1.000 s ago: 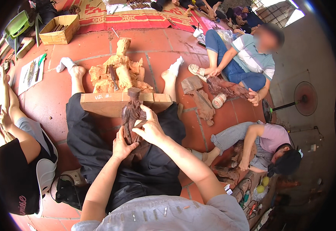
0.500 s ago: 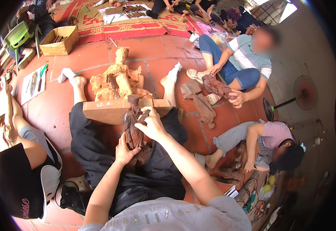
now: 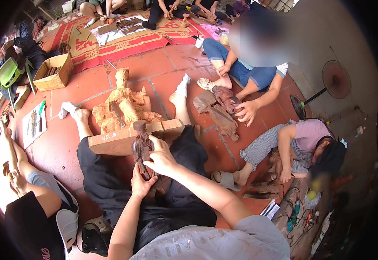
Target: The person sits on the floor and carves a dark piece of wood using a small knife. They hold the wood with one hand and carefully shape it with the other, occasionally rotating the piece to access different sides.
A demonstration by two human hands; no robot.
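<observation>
A dark brown carved wooden figure [image 3: 142, 145] stands upright between my legs, its top against the edge of a thick wooden board. My left hand [image 3: 143, 182] is wrapped around its lower part. Against the figure's right side lies my right hand [image 3: 162, 159], index finger reaching up and thumb lower down. Whatever sits between that finger and thumb is hidden against the dark wood. On the wooden board [image 3: 124, 141], or just behind it, a pale orange carving [image 3: 126, 104] rises, with a dark-handled tool leaning on it.
At the right a seated person reaches to a reddish carving [image 3: 225, 97] beside wood pieces [image 3: 217, 115]. Another person bends over carvings nearer me. A standing fan [image 3: 336, 80] is far right. Left are a cardboard box [image 3: 52, 73], tools on a white sheet [image 3: 35, 123] and another person's legs.
My view has shifted, moving the scene in the picture. The small dark block seen in my right hand is no longer distinguishable. The person at right has drawn one hand back from the reddish carving.
</observation>
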